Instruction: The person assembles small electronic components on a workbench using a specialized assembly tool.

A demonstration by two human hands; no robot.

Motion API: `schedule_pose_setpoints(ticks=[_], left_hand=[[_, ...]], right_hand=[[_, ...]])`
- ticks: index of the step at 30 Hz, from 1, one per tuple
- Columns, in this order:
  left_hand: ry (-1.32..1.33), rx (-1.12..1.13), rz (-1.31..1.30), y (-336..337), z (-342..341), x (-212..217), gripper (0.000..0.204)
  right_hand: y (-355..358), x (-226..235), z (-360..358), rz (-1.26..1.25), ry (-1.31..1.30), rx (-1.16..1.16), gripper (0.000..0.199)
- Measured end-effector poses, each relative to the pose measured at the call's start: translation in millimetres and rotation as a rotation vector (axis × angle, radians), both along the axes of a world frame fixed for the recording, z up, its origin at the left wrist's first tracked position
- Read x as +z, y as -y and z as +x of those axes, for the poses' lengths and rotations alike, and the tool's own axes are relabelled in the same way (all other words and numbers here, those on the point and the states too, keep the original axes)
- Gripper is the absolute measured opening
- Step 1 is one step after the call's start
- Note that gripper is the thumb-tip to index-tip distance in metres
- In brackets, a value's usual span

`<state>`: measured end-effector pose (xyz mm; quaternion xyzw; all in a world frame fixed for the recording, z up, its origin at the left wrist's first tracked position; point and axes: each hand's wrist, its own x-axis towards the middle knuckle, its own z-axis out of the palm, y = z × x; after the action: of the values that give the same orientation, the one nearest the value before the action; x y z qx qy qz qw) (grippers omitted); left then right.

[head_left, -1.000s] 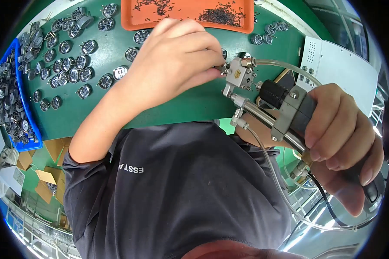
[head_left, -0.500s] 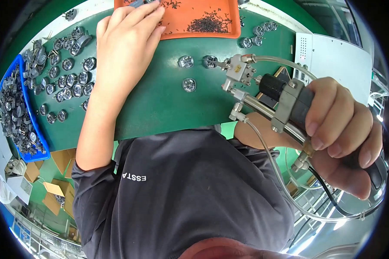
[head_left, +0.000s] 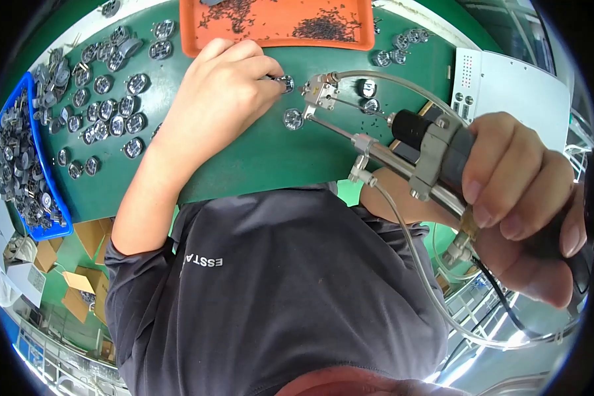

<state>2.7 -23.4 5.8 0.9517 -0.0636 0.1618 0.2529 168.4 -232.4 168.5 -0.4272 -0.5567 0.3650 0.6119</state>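
The left hand [head_left: 221,92] pinches a small round metal part [head_left: 285,82] against the green table [head_left: 244,158], just below the orange tray [head_left: 277,41] of dark screws. The right hand [head_left: 528,204] is clenched around a powered screwdriver [head_left: 416,155] with clear hoses — its nozzle tip [head_left: 320,92] sits just beside the pinched part, below the tray. Another round part [head_left: 293,119] lies near the tip. Left of the tray, many round parts [head_left: 105,112] are spread out, with a blue bin [head_left: 30,171] beyond them.

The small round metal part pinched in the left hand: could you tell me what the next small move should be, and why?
Probably bring the screwdriver's nozzle tip onto the small round metal part, because the left hand pins it to the green mat just beside the tip, while the right hand grips the driver.
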Motion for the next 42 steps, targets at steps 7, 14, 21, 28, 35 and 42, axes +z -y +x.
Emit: schedule_pose_setpoints(ticks=[7,14,21,28,35,42], left_hand=[[0.049,-0.003,0.013,-5,-1,0,0.009],[-0.068,-0.017,0.006,-9,-3,-2,0.013],[-0.028,-0.027,-0.051,-9,1,-2,0.013],[-0.003,-0.020,-0.053,-8,1,-3,0.012],[-0.006,-0.020,-0.040,-6,1,-3,0.014],[-0.020,-0.028,-0.036,-5,1,-2,0.012]], right_hand=[[-10,-39,-24,0.261,-0.060,-0.276,0.043],[-15,-37,-7,0.114,-0.033,-0.048,0.047],[-21,-45,-17,0.146,-0.037,-0.100,0.048],[-27,-37,-12,0.073,-0.012,-0.003,0.048],[-33,-28,-8,0.003,0.019,0.104,0.048],[-29,-57,-8,0.192,0.123,0.180,0.048]])
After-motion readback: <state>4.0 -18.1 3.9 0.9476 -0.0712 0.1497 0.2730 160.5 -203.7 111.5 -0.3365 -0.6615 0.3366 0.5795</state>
